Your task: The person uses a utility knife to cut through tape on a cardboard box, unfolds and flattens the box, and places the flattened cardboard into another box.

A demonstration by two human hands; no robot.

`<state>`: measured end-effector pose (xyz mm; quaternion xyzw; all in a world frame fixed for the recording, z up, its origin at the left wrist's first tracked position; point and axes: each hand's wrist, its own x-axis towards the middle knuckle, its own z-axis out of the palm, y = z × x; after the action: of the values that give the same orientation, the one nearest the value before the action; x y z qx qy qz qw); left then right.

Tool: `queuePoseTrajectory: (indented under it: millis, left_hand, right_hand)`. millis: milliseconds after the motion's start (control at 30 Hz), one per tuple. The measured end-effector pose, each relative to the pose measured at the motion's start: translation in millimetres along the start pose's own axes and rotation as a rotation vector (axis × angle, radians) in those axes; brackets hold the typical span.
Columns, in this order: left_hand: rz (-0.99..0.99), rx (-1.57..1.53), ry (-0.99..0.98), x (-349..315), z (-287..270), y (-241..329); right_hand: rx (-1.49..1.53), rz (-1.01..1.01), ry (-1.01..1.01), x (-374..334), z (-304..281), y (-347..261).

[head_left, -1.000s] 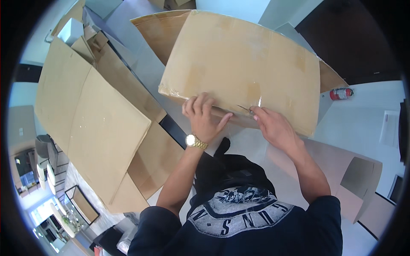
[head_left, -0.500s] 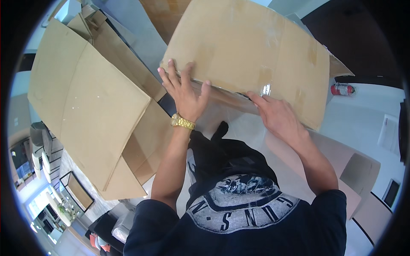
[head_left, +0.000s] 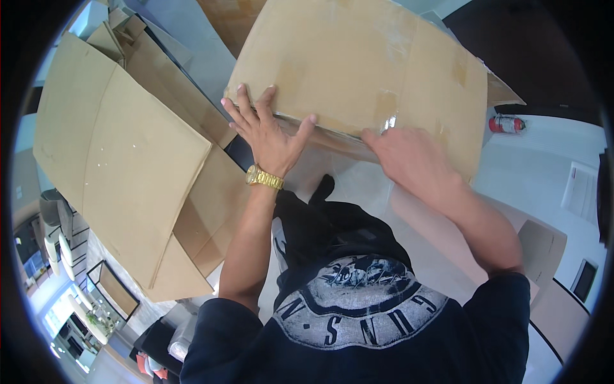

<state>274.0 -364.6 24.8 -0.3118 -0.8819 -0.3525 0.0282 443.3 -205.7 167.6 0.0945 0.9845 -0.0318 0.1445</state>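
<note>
Cardboard box (head_left: 332, 64), broad and tan, is in front of the person with its flat, taped face upward; what bears it is hidden behind it. The left hand (head_left: 272, 142) is spread wide at the near left corner of the box, fingertips over the near edge and the thumb farther right along it; a gold watch (head_left: 265, 178) circles that wrist. The right hand (head_left: 416, 157) is curled over the near edge, right of its middle, index finger extended toward the left hand; whether it pinches anything cannot be told. Shiny tape (head_left: 387, 105) lies on the face just beside the right hand's knuckles, and a flap (head_left: 502, 91) juts out past the box's right edge. A large, creased carton (head_left: 121, 166) is left of the box, apart from it. Pale floor (head_left: 368, 181) shows below the near edge, and a red fire extinguisher (head_left: 506, 124) is beyond the right edge.
</note>
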Motion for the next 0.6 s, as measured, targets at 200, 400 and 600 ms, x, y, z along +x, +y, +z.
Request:
queuePoseTrajectory:
  millis: [200,400,600]
  left_hand:
    - [-0.057,-0.015,-0.035,3,-1,1]
    - [0.027,-0.005,0.045,-3,-6,3]
    - [0.597,-0.035,-0.009,-48,22,59]
  right_hand:
    - [-0.131,0.017,-0.175,0,-6,6]
    - [-0.167,0.103,-0.375,-29,-14,36]
    - [-0.139,0.138,-0.356,-45,-11,43]
